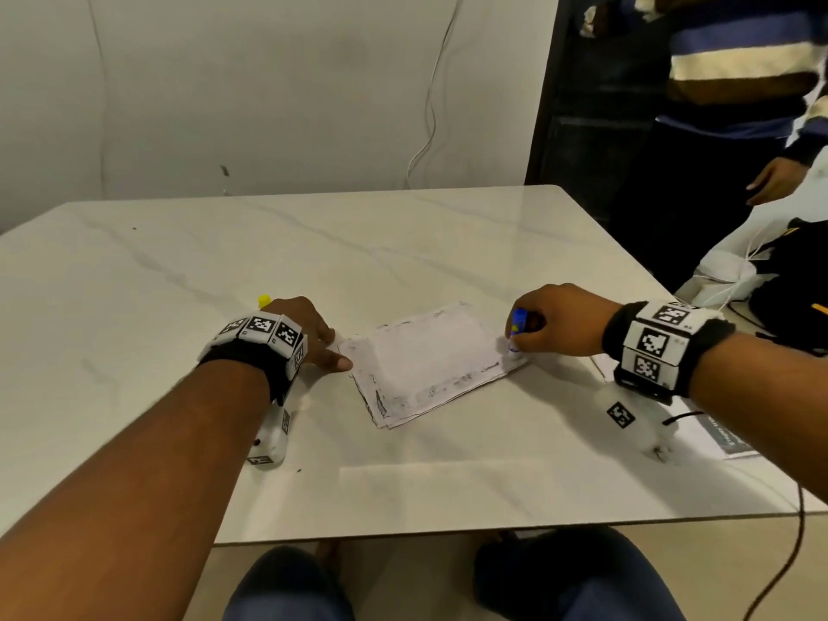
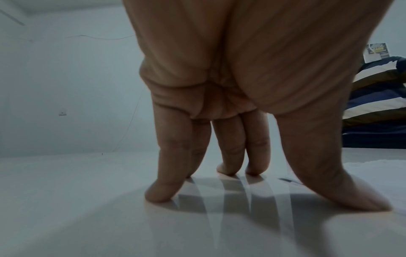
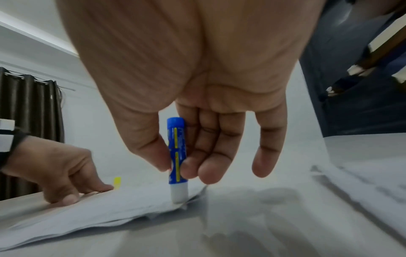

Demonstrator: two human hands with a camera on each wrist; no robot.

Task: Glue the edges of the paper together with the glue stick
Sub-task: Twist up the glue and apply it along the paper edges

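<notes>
A stack of white paper (image 1: 430, 365) with dark smudged edges lies on the marble table (image 1: 269, 244). My right hand (image 1: 522, 333) grips a blue glue stick (image 1: 519, 327) between thumb and fingers. The stick stands upright with its white tip pressed on the paper's right corner. In the right wrist view the glue stick (image 3: 177, 153) sits in my right hand (image 3: 175, 167) over the paper (image 3: 110, 208). My left hand (image 1: 322, 347) has straight fingers pressed down at the paper's left edge. In the left wrist view, my left hand (image 2: 285, 184) has its fingertips (image 2: 160, 194) on the tabletop.
A yellow cap (image 1: 264, 300) stands just behind my left hand. A printed sheet (image 1: 726, 437) lies under my right wrist near the table's right edge. Another person (image 1: 739, 82) stands at the far right beside a black bag (image 1: 797, 280). A cable (image 1: 797, 553) hangs off the front right.
</notes>
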